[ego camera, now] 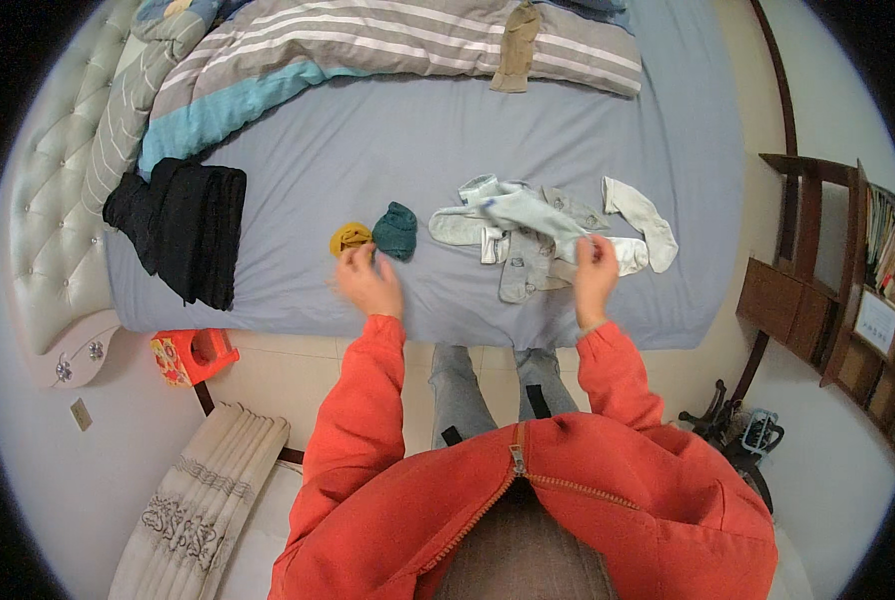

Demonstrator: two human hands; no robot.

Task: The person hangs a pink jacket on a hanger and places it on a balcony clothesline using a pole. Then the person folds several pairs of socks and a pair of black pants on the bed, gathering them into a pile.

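My left hand (pixel 369 282), slightly blurred, is at the near edge of a rolled mustard-yellow sock (pixel 350 235), its thumb apart from the fingers. I cannot tell whether the fingertips touch the roll. A folded dark green sock (pixel 396 231) lies just right of the yellow one. My right hand (pixel 596 277) pinches one end of a pale mint-white sock (pixel 531 213), which stretches leftward over a loose pile. In that pile are grey patterned socks (pixel 526 262) and a white sock (pixel 630 256). Another white sock (pixel 646 221) lies bent to the right.
Folded black clothing (pixel 200 232) lies on the bed sheet (pixel 305 165) at left. A striped quilt (pixel 417 37) runs along the far side with a brown sock (pixel 518 49) on it. A tufted headboard (pixel 54 195) stands left; a wooden shelf unit (pixel 807 292) stands right.
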